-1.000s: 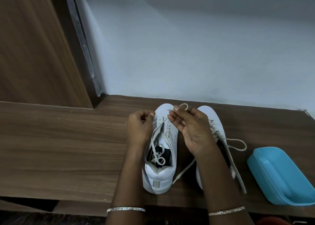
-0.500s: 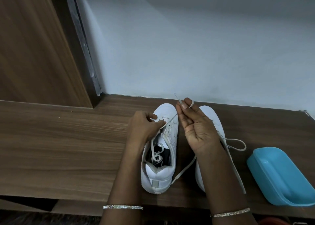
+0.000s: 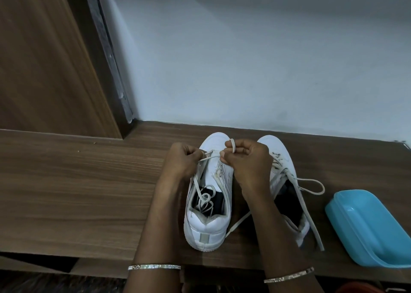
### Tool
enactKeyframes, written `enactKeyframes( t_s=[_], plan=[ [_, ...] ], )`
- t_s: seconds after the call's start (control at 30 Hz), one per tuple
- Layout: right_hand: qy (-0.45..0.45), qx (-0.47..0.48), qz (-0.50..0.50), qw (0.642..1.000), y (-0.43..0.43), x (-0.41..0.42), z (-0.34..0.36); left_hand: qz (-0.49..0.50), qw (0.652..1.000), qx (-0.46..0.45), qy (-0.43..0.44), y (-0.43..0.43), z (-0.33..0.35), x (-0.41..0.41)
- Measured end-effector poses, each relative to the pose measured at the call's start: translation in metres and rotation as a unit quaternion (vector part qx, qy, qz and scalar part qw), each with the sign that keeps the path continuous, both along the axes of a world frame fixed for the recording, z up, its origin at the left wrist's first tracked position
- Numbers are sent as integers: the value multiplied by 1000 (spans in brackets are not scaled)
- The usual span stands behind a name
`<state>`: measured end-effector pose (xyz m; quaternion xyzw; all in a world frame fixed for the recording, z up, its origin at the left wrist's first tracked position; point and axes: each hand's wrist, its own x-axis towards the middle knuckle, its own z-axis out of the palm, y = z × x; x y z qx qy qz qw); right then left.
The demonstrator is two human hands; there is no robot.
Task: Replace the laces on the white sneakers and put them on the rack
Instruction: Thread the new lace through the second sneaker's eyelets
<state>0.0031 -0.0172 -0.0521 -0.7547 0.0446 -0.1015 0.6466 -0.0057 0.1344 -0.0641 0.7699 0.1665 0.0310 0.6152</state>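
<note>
Two white sneakers stand side by side on the wooden surface (image 3: 89,181), toes toward the wall. On the left sneaker (image 3: 209,228), my left hand (image 3: 182,161) pinches the edge of the eyelet flap near the toe. My right hand (image 3: 246,161) pinches the off-white lace (image 3: 232,145) over the same sneaker's front eyelets, a small loop sticking up above my fingers. Loose lace coils inside the left sneaker's opening and one end trails out between the shoes. The right sneaker (image 3: 275,150) is partly hidden by my right forearm; its lace (image 3: 311,186) hangs loose to the right.
A light blue plastic container (image 3: 369,228) lies at the right, near the surface's front edge. A brown wooden panel (image 3: 44,59) rises at the back left and a pale wall (image 3: 244,59) runs behind the shoes. Both wrists wear bangles.
My right hand has come down from its raised pull and back over the toe eyelets, curled on the lace. My left hand stays at the flap.
</note>
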Motion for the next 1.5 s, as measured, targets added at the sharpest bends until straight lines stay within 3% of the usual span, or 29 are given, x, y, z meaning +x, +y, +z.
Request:
enactKeyframes(
  t_s=[0.13,0.3,0.53,0.7,0.9,1.17,1.5],
  plan=[
    [-18,-74,37,996,-1,2,-1,-22,1000,-13,-1,2,6,-3],
    [-34,-103,58,992,2,3,-2,-30,1000,1,7,5,12,-4],
    [-28,-122,65,990,4,5,-8,-43,983,176,17,-2,28,-11],
    [-34,-154,60,986,11,7,-17,-49,998,37,35,6,19,-11],
    [-35,-118,-9,992,21,4,-24,-38,996,-64,51,6,18,-12],
    [-28,-79,-48,995,26,2,-28,-47,992,-103,51,9,13,-11],
    [-74,-196,-7,978,24,2,-29,-71,989,-125,40,10,15,-13]
  ],
)
